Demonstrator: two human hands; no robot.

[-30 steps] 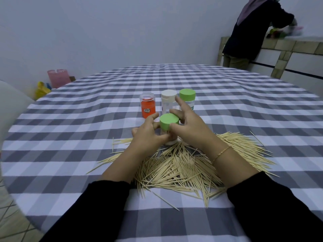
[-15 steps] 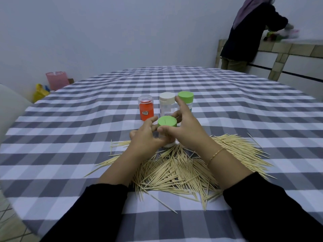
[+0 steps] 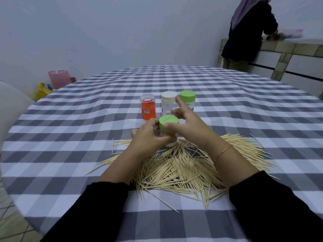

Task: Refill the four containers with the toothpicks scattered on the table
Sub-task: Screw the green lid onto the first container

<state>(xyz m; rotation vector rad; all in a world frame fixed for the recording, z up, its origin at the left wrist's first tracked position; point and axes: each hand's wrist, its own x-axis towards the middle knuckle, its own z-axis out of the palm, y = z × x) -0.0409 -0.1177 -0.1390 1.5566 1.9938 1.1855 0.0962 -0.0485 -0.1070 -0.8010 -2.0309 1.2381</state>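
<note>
green lid (image 3: 168, 124) pinched by right hand (image 3: 187, 127) | container body (image 3: 168, 141) gripped by left hand (image 3: 148, 138) | lid unchanged, still seated | toothpicks (image 3: 181, 165) unloaded

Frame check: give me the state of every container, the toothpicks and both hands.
Near green-lidded container: upright, lid on, gripped by both hands.
Far green-lidded container: upright, closed.
White-lidded container: upright, closed.
Orange container: upright.
Toothpicks: scattered on tablecloth.
Left hand: gripping container body.
Right hand: gripping green lid.
</note>
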